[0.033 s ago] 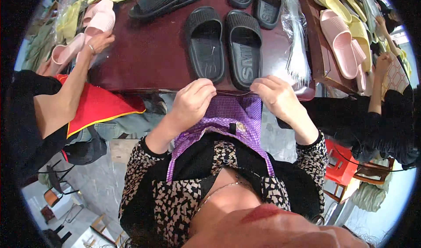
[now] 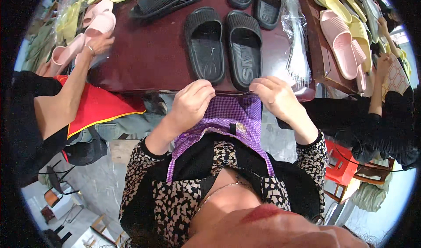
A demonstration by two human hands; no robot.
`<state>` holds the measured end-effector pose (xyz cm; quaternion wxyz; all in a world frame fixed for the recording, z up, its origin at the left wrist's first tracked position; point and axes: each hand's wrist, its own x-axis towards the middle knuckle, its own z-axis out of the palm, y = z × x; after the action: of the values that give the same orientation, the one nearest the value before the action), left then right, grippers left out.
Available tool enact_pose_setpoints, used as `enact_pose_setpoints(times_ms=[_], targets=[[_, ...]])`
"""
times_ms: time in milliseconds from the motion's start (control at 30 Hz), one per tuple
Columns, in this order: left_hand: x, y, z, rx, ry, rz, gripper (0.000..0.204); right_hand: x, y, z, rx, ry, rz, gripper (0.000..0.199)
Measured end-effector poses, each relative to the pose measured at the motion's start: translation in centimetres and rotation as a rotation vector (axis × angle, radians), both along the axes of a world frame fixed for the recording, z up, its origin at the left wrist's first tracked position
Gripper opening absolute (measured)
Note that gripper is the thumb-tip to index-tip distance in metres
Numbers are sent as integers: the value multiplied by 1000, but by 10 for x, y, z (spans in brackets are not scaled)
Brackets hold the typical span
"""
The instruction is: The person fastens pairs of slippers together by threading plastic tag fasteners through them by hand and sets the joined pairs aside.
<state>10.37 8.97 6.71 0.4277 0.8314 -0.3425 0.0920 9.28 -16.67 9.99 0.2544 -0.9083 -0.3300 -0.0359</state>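
My left hand (image 2: 193, 99) and my right hand (image 2: 274, 94) are at the table's near edge, each closed in a pinch. A thin strand (image 2: 230, 93), faint in the view, appears to run between their fingertips. Just beyond lie two black slide sandals side by side, toes pointing away from me. The left sandal (image 2: 206, 66) has its heel at my left fingertips, while the heel of the right sandal (image 2: 245, 50) is close to my right fingertips. Raised lettering marks the right sandal's footbed.
More black slides (image 2: 169, 0) lie farther back on the dark red table (image 2: 144, 50). A bundle of pale thin strands (image 2: 297, 50) is at the right. Co-workers sit on both sides; a person's hand (image 2: 101, 44) at left is by pink slides (image 2: 100, 23). Pink and yellow slides fill the right.
My hands stay almost in place, pinched near the sandal heels. The co-worker's hand on the left has shifted slightly and is blurred.
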Motion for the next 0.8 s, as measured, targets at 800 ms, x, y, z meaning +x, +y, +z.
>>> enact_pose_setpoints(times_ms=[800], targets=[[48,-28,3,410,-432,83,7,42,3,16,156,-211,-112,17]])
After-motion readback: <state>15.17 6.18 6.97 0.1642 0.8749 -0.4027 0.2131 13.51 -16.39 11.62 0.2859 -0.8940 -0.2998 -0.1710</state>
